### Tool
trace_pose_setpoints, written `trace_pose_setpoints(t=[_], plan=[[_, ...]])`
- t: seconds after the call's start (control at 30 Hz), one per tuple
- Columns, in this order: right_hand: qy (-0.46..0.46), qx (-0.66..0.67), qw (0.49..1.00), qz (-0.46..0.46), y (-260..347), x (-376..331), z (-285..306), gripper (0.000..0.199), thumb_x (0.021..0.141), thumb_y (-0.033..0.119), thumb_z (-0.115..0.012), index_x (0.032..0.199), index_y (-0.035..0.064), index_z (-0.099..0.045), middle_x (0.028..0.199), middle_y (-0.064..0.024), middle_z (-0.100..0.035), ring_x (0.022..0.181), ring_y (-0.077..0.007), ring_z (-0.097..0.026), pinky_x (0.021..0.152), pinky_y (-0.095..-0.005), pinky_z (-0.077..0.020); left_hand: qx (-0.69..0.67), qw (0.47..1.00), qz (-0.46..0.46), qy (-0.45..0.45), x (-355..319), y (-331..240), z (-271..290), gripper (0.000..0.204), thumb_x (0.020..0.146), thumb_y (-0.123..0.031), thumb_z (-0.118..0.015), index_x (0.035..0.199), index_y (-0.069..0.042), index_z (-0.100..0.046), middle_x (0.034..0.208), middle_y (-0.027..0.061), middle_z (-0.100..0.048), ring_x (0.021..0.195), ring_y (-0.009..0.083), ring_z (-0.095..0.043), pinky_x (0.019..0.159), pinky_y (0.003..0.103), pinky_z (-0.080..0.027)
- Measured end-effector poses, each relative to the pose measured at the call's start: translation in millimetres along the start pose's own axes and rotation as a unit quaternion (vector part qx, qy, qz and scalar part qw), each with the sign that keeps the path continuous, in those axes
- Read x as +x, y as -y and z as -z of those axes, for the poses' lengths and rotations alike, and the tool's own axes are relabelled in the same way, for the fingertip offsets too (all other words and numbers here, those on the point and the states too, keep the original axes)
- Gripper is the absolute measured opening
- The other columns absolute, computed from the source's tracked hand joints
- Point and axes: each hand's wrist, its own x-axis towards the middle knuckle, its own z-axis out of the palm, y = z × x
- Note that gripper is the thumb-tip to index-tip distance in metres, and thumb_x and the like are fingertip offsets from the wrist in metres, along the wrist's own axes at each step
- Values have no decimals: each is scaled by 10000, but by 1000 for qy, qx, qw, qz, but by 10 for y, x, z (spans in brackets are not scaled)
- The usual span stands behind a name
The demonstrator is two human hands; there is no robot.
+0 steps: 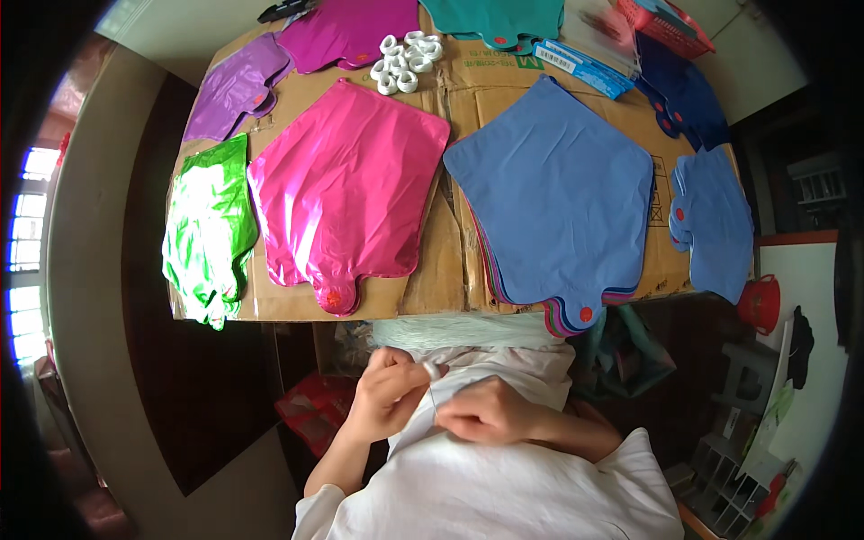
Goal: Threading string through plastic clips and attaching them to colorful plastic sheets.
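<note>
Above my lap, my left hand (389,394) is closed, pinching a small white roll (434,370) that looks like wound ribbon. A thin strand (433,396) runs down from the roll to my right hand (487,410), whose fingers are curled together and slightly blurred. Just beyond my hands, a bundle of pale glossy strands (450,331) lies across my lap at the table's edge. Flat foil balloons lie on the cardboard in front: a pink one (346,184) on the left and a stack topped by a blue one (558,184) on the right.
Cardboard (441,261) covers the table. Several white rolls (407,63) sit at the back. Green (209,225), purple (236,87), magenta (351,31), teal (495,20) and navy (688,90) foils surround them. A blue box (583,68) and red basket (666,27) stand back right.
</note>
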Motion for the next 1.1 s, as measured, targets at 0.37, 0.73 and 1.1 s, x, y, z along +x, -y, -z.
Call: trace_pose_setpoints(t=[0.37, 0.73, 1.1], plan=[[-62, -48, 996, 45, 46, -35, 138, 76, 704, 36, -639, 769, 76, -637, 579, -51, -540, 460, -182, -511, 435, -314, -373, -56, 996, -45, 43, -62, 7, -46, 169, 684, 50, -576, 816, -26, -651, 736, 67, -608, 705, 240, -483, 727, 316, -398], [-42, -70, 997, 4, -34, -36, 241, 50, 695, 44, -626, 741, 45, -607, 578, -74, -534, 501, -240, -528, 467, -336, -409, -334, 936, -13, 112, -174, 106, -49, 125, 761, -26, -570, 836, 32, -651, 840, 110, -667, 735, 215, -489, 688, 350, -396], [-18, -40, 999, 8, -309, -18, -72, 34, 718, 15, -587, 737, 27, -562, 660, -93, -543, 605, -266, -547, 577, -343, -437, -515, 854, 55, 53, -263, 87, -101, 134, 808, -59, -564, 854, 27, -656, 764, 80, -630, 766, 219, -510, 735, 345, -395]])
